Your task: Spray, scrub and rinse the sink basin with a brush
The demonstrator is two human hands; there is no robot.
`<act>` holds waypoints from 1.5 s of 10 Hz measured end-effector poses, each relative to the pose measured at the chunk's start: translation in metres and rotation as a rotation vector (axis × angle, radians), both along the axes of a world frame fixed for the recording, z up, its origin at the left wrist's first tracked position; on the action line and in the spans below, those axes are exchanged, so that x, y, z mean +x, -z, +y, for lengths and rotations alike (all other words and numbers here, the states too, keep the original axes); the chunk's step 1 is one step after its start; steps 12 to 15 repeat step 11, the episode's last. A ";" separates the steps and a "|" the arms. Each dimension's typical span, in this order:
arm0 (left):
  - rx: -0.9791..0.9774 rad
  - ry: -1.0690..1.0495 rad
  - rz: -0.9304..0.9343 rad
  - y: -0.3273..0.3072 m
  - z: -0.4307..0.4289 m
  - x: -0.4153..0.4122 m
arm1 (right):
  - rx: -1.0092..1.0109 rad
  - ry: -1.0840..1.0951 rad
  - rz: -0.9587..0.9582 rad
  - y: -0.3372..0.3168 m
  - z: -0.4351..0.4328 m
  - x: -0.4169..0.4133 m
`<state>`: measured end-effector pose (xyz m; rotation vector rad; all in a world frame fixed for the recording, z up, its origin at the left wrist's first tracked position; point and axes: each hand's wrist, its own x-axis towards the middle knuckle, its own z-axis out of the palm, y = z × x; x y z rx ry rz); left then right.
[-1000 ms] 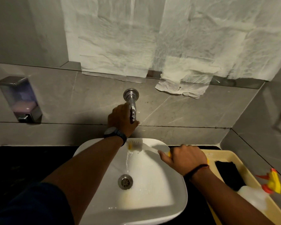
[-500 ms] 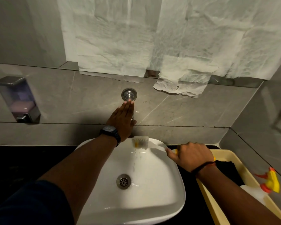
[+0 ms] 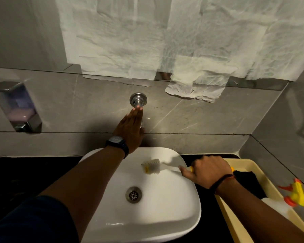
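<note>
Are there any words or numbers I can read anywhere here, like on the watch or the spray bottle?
None can be read.
Wristwatch on the left arm: its face is dark and too small to read.
Spray bottle in the yellow tub: no label shows.
Soap dispenser on the wall: no writing visible.
Paper sheets over the mirror: blank.

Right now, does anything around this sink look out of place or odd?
Yes: crumpled white paper sheets cover the mirror above the tap, and one piece hangs loose and torn below the mirror's lower edge. Otherwise the sink looks clean, with the brush over it in the right hand.
</note>
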<state>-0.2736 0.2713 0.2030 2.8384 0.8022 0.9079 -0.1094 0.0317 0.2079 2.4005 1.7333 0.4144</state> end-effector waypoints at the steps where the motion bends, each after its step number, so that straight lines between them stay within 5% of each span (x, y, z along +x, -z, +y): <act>1: -0.013 -0.025 -0.024 -0.004 -0.002 0.003 | 0.083 0.108 0.081 0.003 -0.001 0.008; 3: 0.072 0.069 -0.044 -0.009 -0.037 0.046 | 0.327 0.501 0.399 0.030 -0.044 0.051; 5: -0.059 0.303 0.043 0.040 -0.118 0.133 | 0.250 0.655 0.528 0.094 -0.107 0.107; 10: -0.295 0.394 0.520 0.195 -0.233 0.273 | -0.152 0.541 0.437 0.228 -0.145 0.170; 15: -0.285 0.409 0.568 0.202 -0.234 0.274 | -0.059 0.506 0.439 0.232 -0.148 0.171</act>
